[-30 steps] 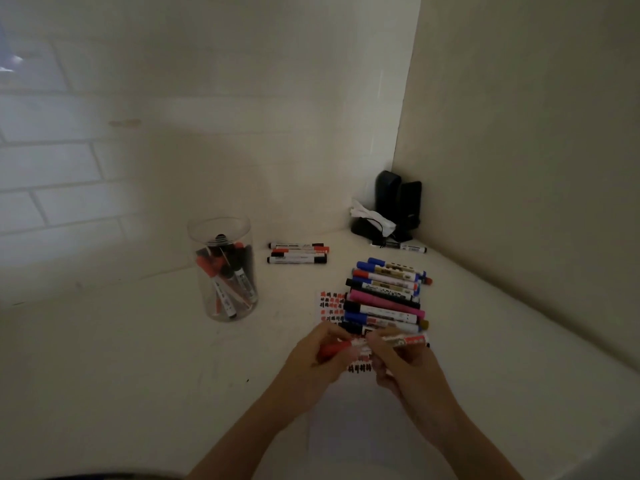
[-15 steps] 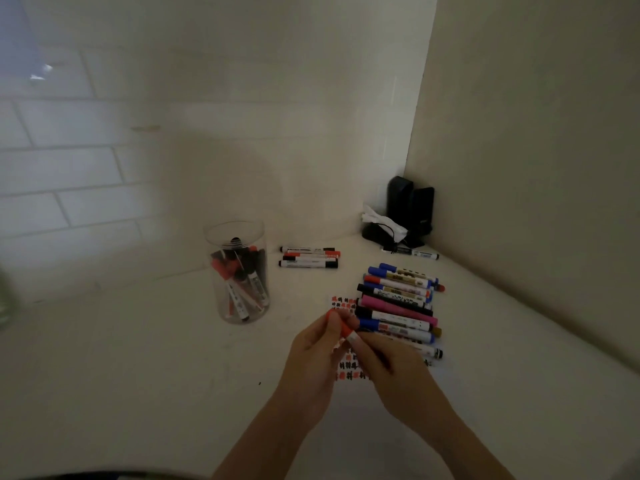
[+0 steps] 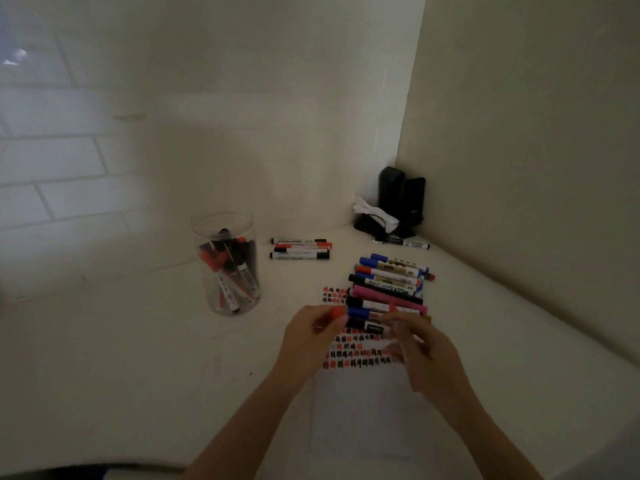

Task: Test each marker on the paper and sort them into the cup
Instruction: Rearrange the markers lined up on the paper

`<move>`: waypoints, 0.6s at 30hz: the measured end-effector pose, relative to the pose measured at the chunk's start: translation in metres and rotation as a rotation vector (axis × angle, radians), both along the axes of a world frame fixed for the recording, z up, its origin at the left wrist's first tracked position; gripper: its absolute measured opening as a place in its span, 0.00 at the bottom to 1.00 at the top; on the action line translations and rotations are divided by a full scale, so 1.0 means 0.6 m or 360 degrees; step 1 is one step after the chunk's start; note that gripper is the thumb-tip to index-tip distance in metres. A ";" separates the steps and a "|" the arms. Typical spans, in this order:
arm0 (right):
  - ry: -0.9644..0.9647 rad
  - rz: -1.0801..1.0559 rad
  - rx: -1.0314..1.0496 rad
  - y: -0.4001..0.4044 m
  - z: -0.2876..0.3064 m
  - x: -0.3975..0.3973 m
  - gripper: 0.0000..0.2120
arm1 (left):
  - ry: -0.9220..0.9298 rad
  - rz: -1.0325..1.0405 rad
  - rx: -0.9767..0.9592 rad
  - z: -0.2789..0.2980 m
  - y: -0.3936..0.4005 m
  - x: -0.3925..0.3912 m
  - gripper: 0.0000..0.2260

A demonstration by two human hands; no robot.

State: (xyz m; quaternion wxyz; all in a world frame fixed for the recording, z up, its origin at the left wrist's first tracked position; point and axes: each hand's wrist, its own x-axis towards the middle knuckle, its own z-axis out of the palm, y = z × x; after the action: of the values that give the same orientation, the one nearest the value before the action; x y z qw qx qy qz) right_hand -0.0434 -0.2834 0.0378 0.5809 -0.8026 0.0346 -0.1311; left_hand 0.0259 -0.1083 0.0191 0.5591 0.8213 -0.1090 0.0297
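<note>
My left hand point(image 3: 310, 336) pinches a red marker cap point(image 3: 337, 311) at its fingertips. My right hand point(image 3: 424, 353) is blurred by motion, with fingers curled round what looks like the uncapped red marker's white body point(image 3: 398, 336), over the paper. The white paper point(image 3: 363, 414) lies under both hands and carries rows of red and black test marks point(image 3: 356, 356). A row of several markers point(image 3: 388, 289) lies across the paper's far end. The clear cup point(image 3: 227, 268) stands to the left with several red and black markers inside.
A few markers point(image 3: 299, 249) lie side by side behind the cup's right. A single marker point(image 3: 405, 243) lies near the corner beside black objects point(image 3: 401, 199) and a white crumpled tissue point(image 3: 374, 213). Walls close off the back and right.
The red cap has come off the marker. My hands have moved apart: the left keeps the cap, the right has swung right and down with the marker body.
</note>
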 end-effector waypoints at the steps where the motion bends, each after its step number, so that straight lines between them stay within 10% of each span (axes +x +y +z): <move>1: 0.0027 0.0030 0.0284 -0.007 0.007 -0.002 0.13 | -0.0040 -0.0013 0.0072 -0.005 0.002 0.001 0.03; 4: 0.0198 0.0094 0.0880 -0.032 0.020 -0.004 0.11 | -0.0113 -0.0007 0.0131 -0.018 0.008 0.006 0.03; 18: 0.0151 -0.0324 -0.0123 -0.060 -0.065 0.018 0.14 | -0.0466 0.0007 0.0326 -0.072 0.020 0.023 0.08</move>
State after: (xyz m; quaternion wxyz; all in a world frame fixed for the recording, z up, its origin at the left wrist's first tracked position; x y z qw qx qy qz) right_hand -0.0324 -0.3191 -0.0012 0.5310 -0.8219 0.1383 -0.1527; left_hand 0.0394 -0.0964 -0.0241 0.4507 0.8611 -0.1898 0.1391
